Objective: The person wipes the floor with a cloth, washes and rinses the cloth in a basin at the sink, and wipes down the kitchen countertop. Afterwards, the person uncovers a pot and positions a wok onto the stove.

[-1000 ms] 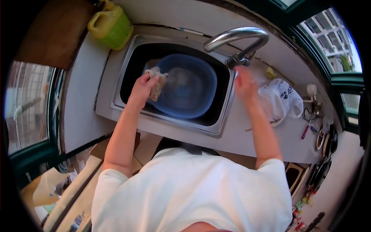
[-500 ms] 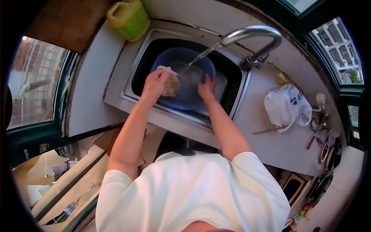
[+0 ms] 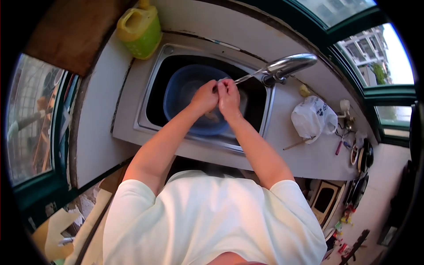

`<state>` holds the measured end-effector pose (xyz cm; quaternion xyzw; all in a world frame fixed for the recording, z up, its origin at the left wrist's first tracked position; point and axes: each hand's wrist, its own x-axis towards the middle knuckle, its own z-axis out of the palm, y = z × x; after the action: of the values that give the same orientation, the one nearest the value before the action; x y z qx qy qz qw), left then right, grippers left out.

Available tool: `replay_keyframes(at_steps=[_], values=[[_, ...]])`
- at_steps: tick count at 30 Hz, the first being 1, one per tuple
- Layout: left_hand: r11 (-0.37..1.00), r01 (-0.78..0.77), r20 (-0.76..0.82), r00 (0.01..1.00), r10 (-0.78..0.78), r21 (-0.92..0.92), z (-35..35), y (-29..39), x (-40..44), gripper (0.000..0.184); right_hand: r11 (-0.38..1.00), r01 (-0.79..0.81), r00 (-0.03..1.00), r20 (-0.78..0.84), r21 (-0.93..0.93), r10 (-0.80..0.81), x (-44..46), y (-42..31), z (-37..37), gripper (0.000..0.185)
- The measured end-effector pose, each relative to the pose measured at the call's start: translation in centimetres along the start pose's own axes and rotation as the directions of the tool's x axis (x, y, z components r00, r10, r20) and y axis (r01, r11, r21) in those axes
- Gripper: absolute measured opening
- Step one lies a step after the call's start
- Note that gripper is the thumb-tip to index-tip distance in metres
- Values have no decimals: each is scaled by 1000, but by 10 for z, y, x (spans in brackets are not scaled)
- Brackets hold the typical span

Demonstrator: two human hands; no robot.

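Note:
My left hand (image 3: 205, 97) and my right hand (image 3: 229, 98) meet over a blue plastic basin (image 3: 176, 84) in the sink. Both are closed, fingertips pinched together where the running water reaches them. Between and below them a small part of a beige, crumpled rag (image 3: 212, 115) shows; the hands hide most of it. Water (image 3: 247, 78) streams from the chrome faucet (image 3: 291, 65) onto my right fingers. The basin sits tilted inside the dark bowl of the steel sink (image 3: 143, 119).
A green and yellow jug (image 3: 141, 37) stands at the sink's back left corner. On the right counter lie a white plastic bag (image 3: 311, 118), a wooden stick (image 3: 295, 144) and a small yellow object (image 3: 304, 90). A green-framed window (image 3: 353, 95) borders the counter.
My left hand has moved right with the rag, up to the stream. My right hand has left the basin's right side and joined it. The camera view has shifted.

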<state>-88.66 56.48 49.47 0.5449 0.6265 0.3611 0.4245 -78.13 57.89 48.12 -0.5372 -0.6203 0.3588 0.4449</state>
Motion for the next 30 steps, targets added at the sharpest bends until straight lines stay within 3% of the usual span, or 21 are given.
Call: replay_keyframes(at_steps=[1, 4, 5, 8, 9, 12, 13, 17, 20, 23, 26, 27, 30], values=[[999, 17, 54, 998, -15, -38, -3, 6, -1, 17, 999, 0, 1000, 18, -39, 1, -3, -2, -6, 17], [984, 48, 272, 962, 1, -173, -11, 8, 4, 15, 980, -93, 994, 72, 173, 82, 3, 9, -20, 19], [949, 119, 414, 910, 14, -293, -14, 10, 4, 15, 916, -208, 967, 213, 342, 140, 8, 13, -26, 27], [922, -36, 408, 890, 206, -386, -20, 15, 12, 14, 835, -509, 829, 380, 210, 410, 15, 11, -48, 29], [954, -66, 455, 868, 199, -291, -27, 11, 19, 14, 844, -489, 833, 404, 220, 378, 15, 6, -54, 31], [974, -115, 404, 895, 187, -195, -40, 1, 26, 14, 877, -476, 737, 573, 66, 357, 24, 12, -60, 25], [976, -143, 377, 905, 196, -163, -47, -1, 26, 15, 887, -446, 782, 534, 118, 322, 22, 4, -60, 18], [998, 60, 484, 874, -44, -17, -69, -15, 28, 18, 864, -394, 820, 544, 313, 177, 21, -4, -48, 16], [968, -88, 521, 852, -48, 234, -80, -35, 27, 17, 870, -361, 825, 551, 336, 130, 26, -14, -46, 14], [991, 100, 437, 898, -50, -93, -82, -68, 24, 14, 871, -325, 834, 546, 369, 81, 30, -33, -52, 22], [928, 91, 279, 960, 15, -361, -88, -42, 15, 10, 929, -178, 850, 526, 326, -22, 35, -32, -57, 20], [929, 24, 235, 970, 68, -369, -86, -29, 12, 9, 900, -230, 845, 534, 370, -4, 34, -32, -57, 20], [797, 25, 240, 959, 151, -603, -65, -12, 16, 10, 920, -207, 853, 523, 332, 3, 33, -27, -49, 21]])
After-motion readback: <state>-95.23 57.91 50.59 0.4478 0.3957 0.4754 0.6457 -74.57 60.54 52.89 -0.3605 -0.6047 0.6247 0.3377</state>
